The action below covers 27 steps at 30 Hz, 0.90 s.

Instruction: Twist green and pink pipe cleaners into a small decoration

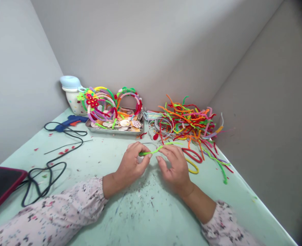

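My left hand (131,162) is closed in a pinch on a bright green pipe cleaner (156,150), just above the table. A thin grey wire (151,143) curves up behind the fingertips. The green strip runs across to my right hand (175,165), passes at its fingers, and its thin end shows beyond them. The right thumb stands apart from the index finger, and the strip seems caught among the fingers; their exact grip is partly hidden. Beside the right hand lie a red loop (192,155) and a yellow loop (193,166).
Behind my hands, a metal tray (115,131) holds shells and colourful wrapped hoops (102,102). Right of it lie wire rings (163,124) and a pipe cleaner heap (192,119). At left are a blue glue gun (71,122), black cord (54,160), phone (2,184) and white cup (75,100).
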Tool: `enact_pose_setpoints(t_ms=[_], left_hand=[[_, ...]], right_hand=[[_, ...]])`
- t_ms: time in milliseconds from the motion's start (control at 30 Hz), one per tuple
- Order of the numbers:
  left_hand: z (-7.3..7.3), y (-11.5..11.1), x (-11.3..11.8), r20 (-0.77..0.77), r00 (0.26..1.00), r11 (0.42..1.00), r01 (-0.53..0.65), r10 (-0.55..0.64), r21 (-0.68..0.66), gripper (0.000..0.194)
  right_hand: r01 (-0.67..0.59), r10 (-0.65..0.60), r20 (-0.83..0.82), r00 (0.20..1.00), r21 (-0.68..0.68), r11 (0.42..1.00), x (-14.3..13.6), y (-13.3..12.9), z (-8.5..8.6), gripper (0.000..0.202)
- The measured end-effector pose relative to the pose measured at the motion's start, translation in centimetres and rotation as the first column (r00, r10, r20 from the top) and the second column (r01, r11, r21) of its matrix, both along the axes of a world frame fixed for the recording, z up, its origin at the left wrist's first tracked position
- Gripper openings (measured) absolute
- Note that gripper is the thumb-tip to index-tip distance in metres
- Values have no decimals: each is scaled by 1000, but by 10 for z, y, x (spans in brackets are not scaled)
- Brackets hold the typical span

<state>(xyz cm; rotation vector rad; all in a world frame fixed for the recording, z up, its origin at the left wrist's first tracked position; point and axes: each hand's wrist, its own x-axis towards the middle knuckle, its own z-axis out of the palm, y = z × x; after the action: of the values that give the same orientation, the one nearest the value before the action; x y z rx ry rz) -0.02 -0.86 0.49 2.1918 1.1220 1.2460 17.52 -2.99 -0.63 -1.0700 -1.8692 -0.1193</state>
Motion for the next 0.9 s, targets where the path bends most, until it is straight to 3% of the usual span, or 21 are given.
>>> enact_pose_setpoints(t_ms=[533, 900], left_hand=[[0, -1, 0, -20, 998, 998, 54, -53, 15, 7], [0, -1, 0, -8, 996, 996, 83, -83, -27, 8]], right_hand=[[-88, 89, 5, 996, -79, 993, -2, -1, 0, 13], [-81, 83, 26, 996, -70, 994, -2, 2, -2, 10]])
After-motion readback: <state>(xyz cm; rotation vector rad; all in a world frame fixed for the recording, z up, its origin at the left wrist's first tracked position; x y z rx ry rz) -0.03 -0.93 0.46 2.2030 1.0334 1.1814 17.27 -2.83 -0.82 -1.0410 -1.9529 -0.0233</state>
